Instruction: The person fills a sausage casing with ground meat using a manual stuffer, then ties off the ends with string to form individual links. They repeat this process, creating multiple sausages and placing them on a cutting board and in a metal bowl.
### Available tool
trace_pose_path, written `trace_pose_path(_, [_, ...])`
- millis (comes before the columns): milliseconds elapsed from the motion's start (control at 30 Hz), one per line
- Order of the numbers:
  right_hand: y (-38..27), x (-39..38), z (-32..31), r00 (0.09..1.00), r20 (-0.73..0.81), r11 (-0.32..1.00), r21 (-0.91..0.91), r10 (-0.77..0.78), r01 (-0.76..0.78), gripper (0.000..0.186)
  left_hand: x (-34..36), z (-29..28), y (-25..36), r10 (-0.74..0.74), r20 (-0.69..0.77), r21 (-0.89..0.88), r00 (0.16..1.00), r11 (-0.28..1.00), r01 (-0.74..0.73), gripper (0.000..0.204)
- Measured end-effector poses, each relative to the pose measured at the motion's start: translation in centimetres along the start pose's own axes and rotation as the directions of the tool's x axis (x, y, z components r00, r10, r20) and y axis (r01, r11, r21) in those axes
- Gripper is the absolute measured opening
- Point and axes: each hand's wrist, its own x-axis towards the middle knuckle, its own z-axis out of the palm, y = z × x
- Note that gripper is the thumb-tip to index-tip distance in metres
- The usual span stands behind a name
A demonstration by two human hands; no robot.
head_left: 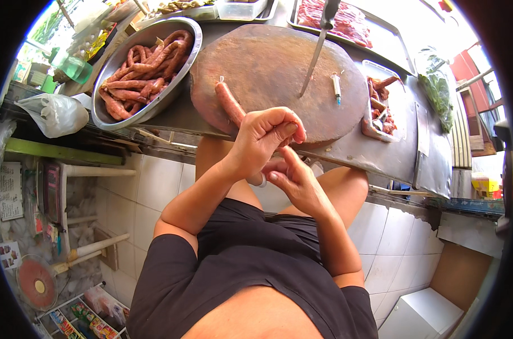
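Observation:
A sausage point(228, 103) with a pale tip lies on the round wooden board point(259, 59), its lower end running under my left hand point(262, 138). My left hand is closed around that end above the board's front edge. Just below it, my right hand point(287, 183) is closed, fingers curled near the sausage's hidden end; what they grip is too hidden to name. A knife point(315, 56) stands upright to the right on the board, beside a small syringe-like item point(336, 90).
A metal bowl of sausages point(138, 79) is at the left, by a plastic bag point(59, 113). Trays of sliced meat point(330, 22) and meat pieces point(380, 107) sit behind and right on the metal table point(397, 164). Leafy greens point(434, 85) lie far right.

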Motion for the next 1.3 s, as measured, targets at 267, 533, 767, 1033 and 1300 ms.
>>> trace_pose_path(267, [-5.7,-5.3,-6.9,0.825,-0.095,0.82,0.097,-0.557,0.565,0.009,-0.8,-1.0,0.8,-0.08,0.005,-0.138,0.997,0.987,0.08,0.013])
trace_pose_path(533, [-3.3,-0.7,-8.9,0.739,-0.52,0.453,0.585,-0.428,0.673,0.014,-1.0,-1.0,0.2,-0.058,0.141,-0.194,0.988,0.977,0.085,0.02])
trace_pose_path(767, [-4.1,1.9,-12.2,0.835,-0.379,0.471,0.697,-0.398,0.541,0.016,-1.5,-1.9,2.0,-0.255,0.258,-0.002,0.932,0.965,0.264,0.025])
trace_pose_path(1033, [-7.5,2.4,-5.9,0.966,-0.259,0.682,0.707,0.003,0.188,0.017,-0.9,-1.3,1.4,-0.224,0.198,0.226,0.954,0.958,0.178,0.036])
trace_pose_path(1300, [-4.4,2.5,-11.0,0.897,-0.35,0.67,0.601,-0.27,0.436,0.015,1.3,-1.9,-0.4,-0.066,0.187,0.295,0.98,0.955,0.008,0.032])
